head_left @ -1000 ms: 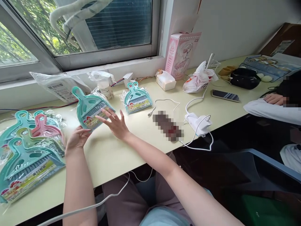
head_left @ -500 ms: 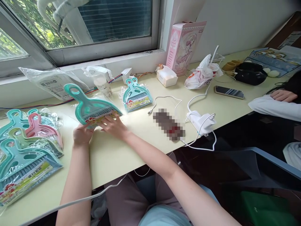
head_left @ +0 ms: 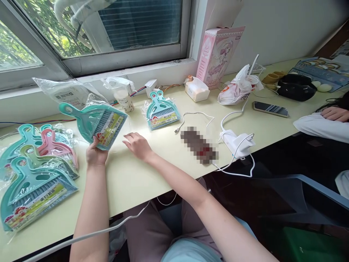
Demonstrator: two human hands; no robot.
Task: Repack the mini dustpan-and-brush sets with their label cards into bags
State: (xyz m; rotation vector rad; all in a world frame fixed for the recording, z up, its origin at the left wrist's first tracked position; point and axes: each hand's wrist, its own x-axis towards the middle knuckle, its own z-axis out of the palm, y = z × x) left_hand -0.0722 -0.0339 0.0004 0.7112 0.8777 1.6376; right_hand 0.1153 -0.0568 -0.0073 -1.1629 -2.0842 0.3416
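My left hand [head_left: 97, 153] grips the lower edge of a teal dustpan and brush set [head_left: 94, 122], tilted up above the table, its handle pointing to the upper left and its printed label facing me. To the right of it, my right hand [head_left: 138, 146] is over the table with fingers apart, touching nothing. Another teal set [head_left: 162, 111] in clear wrap lies farther back. At the left several wrapped sets overlap, among them a pink one [head_left: 58, 147], a green one [head_left: 49, 165] and a teal one [head_left: 40, 196] in front.
On the table [head_left: 131, 185] are a blurred-out object [head_left: 199, 145], a white charger [head_left: 236, 143] with cables, a phone [head_left: 270, 108], a tissue pack [head_left: 196, 89], a pink box [head_left: 218, 54] and a wrapped cup [head_left: 124, 96]. Another person's sleeve [head_left: 321, 125] rests at the right edge.
My right hand has come off the dustpan set and moved slightly right. The set has turned in my left hand, its handle swinging left and its label now slanting steeply.
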